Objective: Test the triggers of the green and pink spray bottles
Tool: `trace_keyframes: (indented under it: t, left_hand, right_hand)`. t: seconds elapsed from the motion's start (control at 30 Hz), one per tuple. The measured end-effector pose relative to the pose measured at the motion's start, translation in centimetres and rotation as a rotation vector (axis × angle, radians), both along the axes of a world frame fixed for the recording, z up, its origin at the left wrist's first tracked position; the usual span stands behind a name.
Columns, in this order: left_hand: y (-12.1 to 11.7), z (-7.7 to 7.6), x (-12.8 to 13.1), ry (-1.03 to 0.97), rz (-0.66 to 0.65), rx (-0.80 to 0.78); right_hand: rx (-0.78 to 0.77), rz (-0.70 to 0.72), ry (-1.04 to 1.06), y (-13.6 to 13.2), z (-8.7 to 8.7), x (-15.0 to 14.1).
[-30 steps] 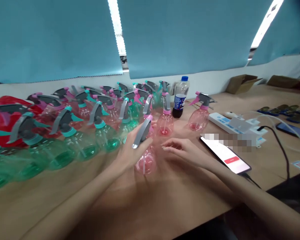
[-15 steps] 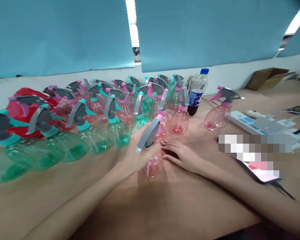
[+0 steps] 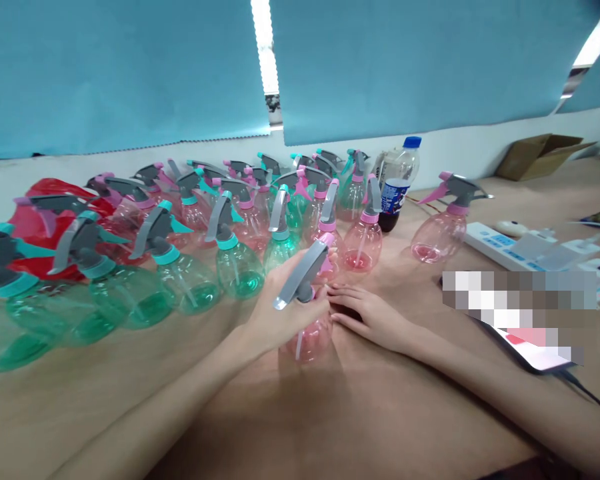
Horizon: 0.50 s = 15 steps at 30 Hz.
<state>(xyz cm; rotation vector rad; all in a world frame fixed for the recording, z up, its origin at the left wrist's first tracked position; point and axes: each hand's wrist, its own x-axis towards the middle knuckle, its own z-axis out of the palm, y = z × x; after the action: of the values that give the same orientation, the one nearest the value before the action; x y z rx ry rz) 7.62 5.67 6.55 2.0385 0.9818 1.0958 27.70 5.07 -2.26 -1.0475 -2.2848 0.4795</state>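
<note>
My left hand [image 3: 280, 313] is wrapped round the neck of a pink spray bottle [image 3: 311, 337] that stands on the wooden table [image 3: 300, 413]. Its grey trigger head [image 3: 300, 275] sticks up to the left above my fingers. My right hand [image 3: 373, 315] lies just right of the bottle, fingers stretched out and touching its side. Behind them stand several green spray bottles [image 3: 237, 267] and pink spray bottles [image 3: 363, 240] in rows.
A cola bottle [image 3: 397, 183] with a blue cap stands at the back. One pink spray bottle [image 3: 437, 230] stands alone on the right. A white power strip [image 3: 517, 247] and a phone [image 3: 530, 343] lie right. A red bag [image 3: 45, 227] is far left, a cardboard box [image 3: 537, 155] far right.
My right hand has moved in from the right and now rests against the pink bottle. My left hand has kept its hold. The view has shifted left.
</note>
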Motion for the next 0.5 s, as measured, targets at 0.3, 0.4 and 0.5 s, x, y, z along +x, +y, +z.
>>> trace_keyframes:
  t: [0.3,0.4,0.5]
  left_hand:
    - [-0.1,0.2,-0.2,0.043,0.01,0.066]
    - [-0.2,0.8,-0.1,0.042,0.004,0.135]
    - [-0.4,1.6,0.1,0.016,-0.022,0.141]
  right_hand:
    - [-0.02,0.009,-0.048,0.1,-0.1,0.3]
    - [-0.01,0.012,-0.056,0.1,-0.2,0.3]
    - [0.0,0.013,-0.06,0.1,-0.3,0.3]
